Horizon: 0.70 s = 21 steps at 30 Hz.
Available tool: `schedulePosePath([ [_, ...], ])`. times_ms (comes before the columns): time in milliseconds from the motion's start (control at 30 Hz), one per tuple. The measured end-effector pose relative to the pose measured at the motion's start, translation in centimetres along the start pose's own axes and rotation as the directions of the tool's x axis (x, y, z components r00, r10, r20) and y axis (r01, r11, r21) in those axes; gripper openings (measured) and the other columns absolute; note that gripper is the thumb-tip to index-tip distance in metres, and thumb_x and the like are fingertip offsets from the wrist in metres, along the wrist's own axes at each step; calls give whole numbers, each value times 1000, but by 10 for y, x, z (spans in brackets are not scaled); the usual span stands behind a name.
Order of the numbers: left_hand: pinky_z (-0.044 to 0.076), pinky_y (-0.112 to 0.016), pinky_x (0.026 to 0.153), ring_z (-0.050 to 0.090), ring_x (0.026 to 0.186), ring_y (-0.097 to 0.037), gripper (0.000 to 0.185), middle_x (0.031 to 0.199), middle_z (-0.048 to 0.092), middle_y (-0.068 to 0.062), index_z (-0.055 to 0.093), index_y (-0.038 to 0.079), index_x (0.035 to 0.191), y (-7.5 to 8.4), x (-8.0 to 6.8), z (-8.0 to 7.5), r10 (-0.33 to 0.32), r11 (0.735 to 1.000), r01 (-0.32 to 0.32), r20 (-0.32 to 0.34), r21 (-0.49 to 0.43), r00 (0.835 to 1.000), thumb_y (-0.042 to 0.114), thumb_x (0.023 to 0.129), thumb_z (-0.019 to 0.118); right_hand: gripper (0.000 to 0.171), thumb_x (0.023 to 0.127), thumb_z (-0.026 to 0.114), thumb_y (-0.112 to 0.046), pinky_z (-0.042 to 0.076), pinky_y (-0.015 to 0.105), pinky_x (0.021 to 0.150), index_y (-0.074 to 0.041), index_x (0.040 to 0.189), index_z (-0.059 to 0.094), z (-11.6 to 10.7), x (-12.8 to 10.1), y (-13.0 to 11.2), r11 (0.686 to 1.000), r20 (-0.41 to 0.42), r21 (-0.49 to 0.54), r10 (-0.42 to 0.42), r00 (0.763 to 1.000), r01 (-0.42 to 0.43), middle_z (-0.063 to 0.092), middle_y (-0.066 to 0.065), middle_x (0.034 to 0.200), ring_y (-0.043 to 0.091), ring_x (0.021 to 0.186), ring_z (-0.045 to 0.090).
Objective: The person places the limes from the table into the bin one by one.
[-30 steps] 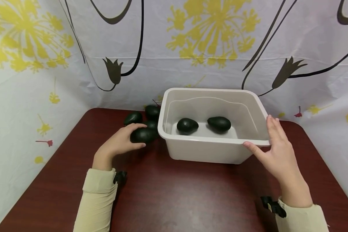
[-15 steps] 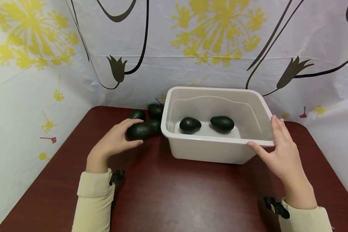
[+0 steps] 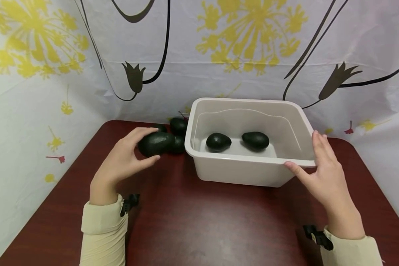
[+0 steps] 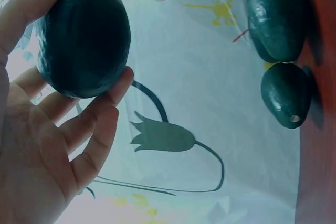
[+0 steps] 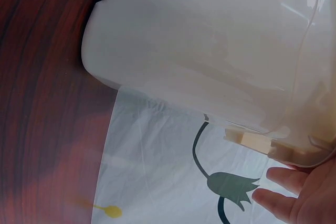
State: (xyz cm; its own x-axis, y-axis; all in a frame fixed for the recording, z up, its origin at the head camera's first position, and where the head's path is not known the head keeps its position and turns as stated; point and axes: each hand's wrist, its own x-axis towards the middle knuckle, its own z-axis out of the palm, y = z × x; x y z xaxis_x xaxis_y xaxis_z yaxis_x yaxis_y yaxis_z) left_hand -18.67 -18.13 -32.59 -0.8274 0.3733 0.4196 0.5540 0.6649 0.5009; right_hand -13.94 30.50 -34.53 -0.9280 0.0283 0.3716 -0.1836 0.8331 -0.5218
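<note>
A dark green avocado [image 3: 156, 143] is held by the left hand [image 3: 121, 162] just above the tabletop [image 3: 199, 221], near its far left part and just beside the left wall of the white tub [image 3: 249, 171]. In the left wrist view the fingers [image 4: 97, 119] are seen curled under the fruit and the thumb lies over its top, so it is gripped around its wide middle. The fruit is judged to be firm and rather light, with a slightly rough skin that should not slip much; it is best taken across the thick belly, as is done here, not at the narrow end.

The right hand [image 3: 322, 173] is laid against the near right corner of the tub, with the fingers almost straight on the outer wall and the thumb on the front rim; nothing is enclosed by it. The tub looks like thin, stiff plastic, light and easy to push, so a steadying hand at the corner seems sensible.

Two avocados [image 3: 218, 142] lie inside the tub, apart from each other. More avocados [image 3: 178, 126] are left on the tabletop near the far edge, behind the held one.

Compared with one second ago, the held avocado has been lifted from the pile and moved a little to the left. The right hand has stayed at the same corner.
</note>
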Motion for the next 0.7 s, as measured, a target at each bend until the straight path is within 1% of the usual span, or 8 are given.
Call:
schedulePosePath([
  [200, 39, -12, 100, 55, 123, -12, 70, 134, 59, 3, 56, 19, 139, 7, -1, -3, 60, 998, -60, -76, 0, 995, 20, 76, 87, 101, 86, 75, -41, 14, 70, 116, -8, 160, 14, -2, 1, 0, 1000, 11, -2, 6, 1000, -6, 16, 19, 165, 35, 155, 11],
  [333, 37, -10, 102, 55, 122, -12, 71, 133, 60, 2, 57, 18, 138, 12, 0, -4, 103, 995, -104, -116, -3, 988, 20, 74, 88, 101, 87, 74, -42, 12, 70, 116, -7, 159, 13, -3, 1, 0, 1000, 16, -3, 5, 1000, -4, 15, 19, 166, 36, 154, 10],
  [533, 37, -11, 103, 56, 121, -14, 72, 131, 60, -1, 58, 13, 137, 22, 1, -7, 150, 989, -151, -124, 2, 981, 18, 73, 89, 101, 86, 75, -41, 14, 69, 116, -7, 159, 14, -2, 1, -1, 1000, 6, -1, 0, 1000, 0, 17, 19, 165, 35, 155, 11],
  [700, 38, -11, 100, 56, 119, -14, 72, 130, 61, -2, 58, 14, 137, 31, 2, -9, 174, 984, -176, -116, -4, 978, 18, 73, 89, 101, 86, 76, -41, 15, 68, 117, -7, 159, 15, -1, 0, 0, 1000, -3, -4, -4, 1000, 4, 18, 19, 165, 34, 155, 11],
])
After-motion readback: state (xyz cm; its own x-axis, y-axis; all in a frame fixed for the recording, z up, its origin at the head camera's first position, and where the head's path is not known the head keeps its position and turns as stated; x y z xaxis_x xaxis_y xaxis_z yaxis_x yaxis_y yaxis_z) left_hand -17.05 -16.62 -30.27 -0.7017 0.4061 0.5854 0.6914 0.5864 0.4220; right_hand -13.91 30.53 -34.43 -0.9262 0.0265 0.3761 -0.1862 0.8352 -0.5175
